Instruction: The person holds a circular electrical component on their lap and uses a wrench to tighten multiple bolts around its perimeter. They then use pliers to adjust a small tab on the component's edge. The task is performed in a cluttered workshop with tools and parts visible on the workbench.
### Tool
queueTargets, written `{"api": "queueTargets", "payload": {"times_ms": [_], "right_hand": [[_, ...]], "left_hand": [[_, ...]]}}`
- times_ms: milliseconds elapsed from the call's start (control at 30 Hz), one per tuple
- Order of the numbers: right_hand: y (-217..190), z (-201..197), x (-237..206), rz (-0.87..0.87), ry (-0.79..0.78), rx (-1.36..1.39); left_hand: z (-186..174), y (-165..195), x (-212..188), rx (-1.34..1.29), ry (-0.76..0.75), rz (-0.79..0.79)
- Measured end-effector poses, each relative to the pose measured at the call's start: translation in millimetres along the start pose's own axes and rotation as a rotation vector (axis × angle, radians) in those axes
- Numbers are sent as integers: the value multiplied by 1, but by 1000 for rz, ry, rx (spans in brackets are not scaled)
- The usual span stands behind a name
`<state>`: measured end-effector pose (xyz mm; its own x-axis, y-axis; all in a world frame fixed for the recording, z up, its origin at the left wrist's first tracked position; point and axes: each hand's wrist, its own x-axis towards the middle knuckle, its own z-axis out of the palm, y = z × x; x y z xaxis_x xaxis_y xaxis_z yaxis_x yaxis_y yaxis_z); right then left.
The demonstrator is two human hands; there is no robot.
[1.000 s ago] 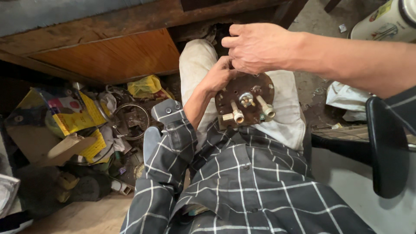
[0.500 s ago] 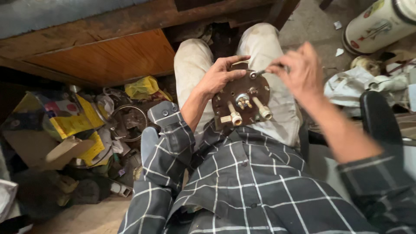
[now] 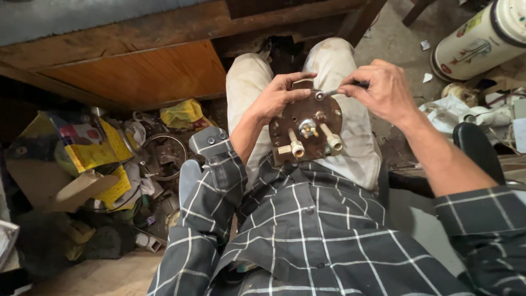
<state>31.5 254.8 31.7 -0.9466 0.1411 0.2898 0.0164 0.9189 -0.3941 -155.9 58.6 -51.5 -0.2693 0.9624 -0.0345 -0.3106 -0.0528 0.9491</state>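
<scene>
The person sits with a round rusty metal plate [image 3: 307, 127] resting on their lap, on the light trousers [image 3: 350, 142]. The plate has two white stubby terminals [image 3: 315, 143] and a brass bolt in the middle, sticking up.

The left hand [image 3: 279, 96] holds the top left edge of the plate. Its fingers are curled around the rim, with the thumb lying on the front.

The right hand [image 3: 383, 90] pinches a thin metal tool [image 3: 331, 92] between thumb and fingers. The tool's tip touches a small screw [image 3: 319, 96] near the top of the plate.

Left of the legs lies a heap of junk with yellow packets [image 3: 93, 151]. A white flask [image 3: 482, 38] stands at the top right.
</scene>
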Motion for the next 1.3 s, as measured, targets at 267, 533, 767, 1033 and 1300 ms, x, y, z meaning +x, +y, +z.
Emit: {"api": "queueTargets", "payload": {"times_ms": [267, 533, 767, 1033, 1300], "right_hand": [[17, -13, 11, 140, -126, 209], [12, -22, 32, -295, -192, -260], [-38, -37, 93, -742, -361, -731], [-84, -27, 120, -944, -541, -953], [-86, -27, 122, -932, -483, -907]], "left_hand": [[0, 0, -1, -108, -21, -37], [1, 0, -2, -67, -12, -29], [2, 3, -2, -64, -10, -18], [0, -5, -1, 38, 74, -29], [4, -1, 0, 24, 54, -28]]}}
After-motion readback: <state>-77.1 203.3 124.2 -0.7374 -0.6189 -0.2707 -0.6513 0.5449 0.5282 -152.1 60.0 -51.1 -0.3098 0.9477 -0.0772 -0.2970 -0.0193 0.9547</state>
